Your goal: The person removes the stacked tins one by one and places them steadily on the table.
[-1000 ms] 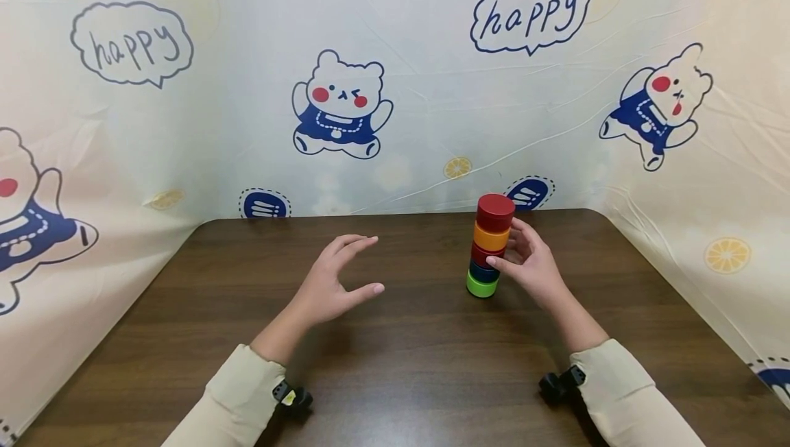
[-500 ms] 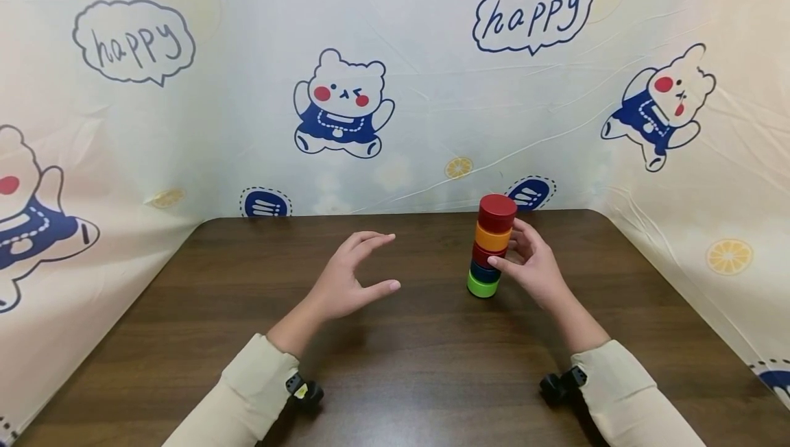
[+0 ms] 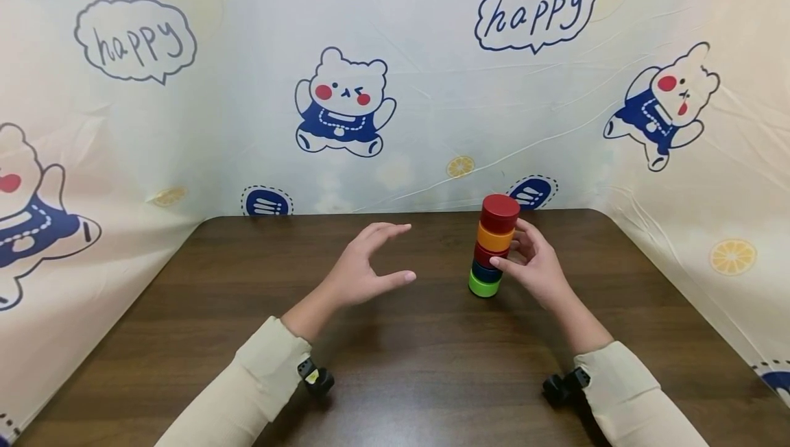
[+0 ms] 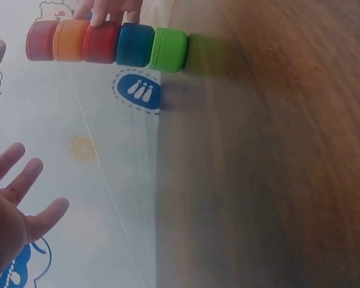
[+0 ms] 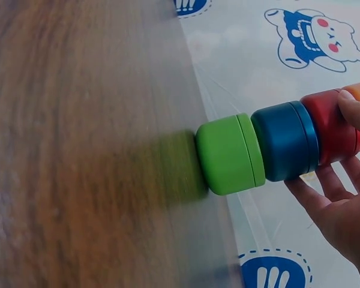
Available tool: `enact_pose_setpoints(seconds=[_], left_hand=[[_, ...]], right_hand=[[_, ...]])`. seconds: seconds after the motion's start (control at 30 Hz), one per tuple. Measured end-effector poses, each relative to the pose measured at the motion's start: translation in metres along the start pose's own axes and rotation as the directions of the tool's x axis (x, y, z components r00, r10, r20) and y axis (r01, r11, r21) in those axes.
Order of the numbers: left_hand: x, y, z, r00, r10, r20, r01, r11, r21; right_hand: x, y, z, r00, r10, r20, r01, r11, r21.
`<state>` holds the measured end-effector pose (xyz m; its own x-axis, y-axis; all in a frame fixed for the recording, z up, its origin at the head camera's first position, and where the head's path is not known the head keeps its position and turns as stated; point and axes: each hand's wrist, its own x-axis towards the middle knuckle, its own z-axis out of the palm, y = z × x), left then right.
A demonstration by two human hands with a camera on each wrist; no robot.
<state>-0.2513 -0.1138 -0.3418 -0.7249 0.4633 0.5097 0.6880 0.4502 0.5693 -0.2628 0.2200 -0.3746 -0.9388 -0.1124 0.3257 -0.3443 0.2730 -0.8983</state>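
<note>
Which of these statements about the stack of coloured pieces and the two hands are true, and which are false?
1. The stack has five pieces. True.
2. The green piece is on top. False: it is at the bottom; a red piece is on top.
3. The right hand touches the stack. True.
4. The left hand grips the stack. False: it is open, apart from it.
5. The stack stands on a white table. False: the table is dark brown.
</note>
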Motion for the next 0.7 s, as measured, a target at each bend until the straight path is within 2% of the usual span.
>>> enact_pose_setpoints(seconds=[0.23, 0.7], left_hand=[[0.013, 0.007, 0.004, 1.0, 0.024, 0.012, -0.023, 0.998, -0.058], [0.036, 0.017, 0.019, 0.997, 0.073, -0.03, -0.076, 0.992, -0.1]], right_hand=[[-0.001, -0.002, 0.0, 1.0, 0.002, 0.001, -0.002, 1.0, 0.009], [0.0, -0.002, 0.0, 1.0, 0.012, 0.003, -0.012, 1.0, -0.001]])
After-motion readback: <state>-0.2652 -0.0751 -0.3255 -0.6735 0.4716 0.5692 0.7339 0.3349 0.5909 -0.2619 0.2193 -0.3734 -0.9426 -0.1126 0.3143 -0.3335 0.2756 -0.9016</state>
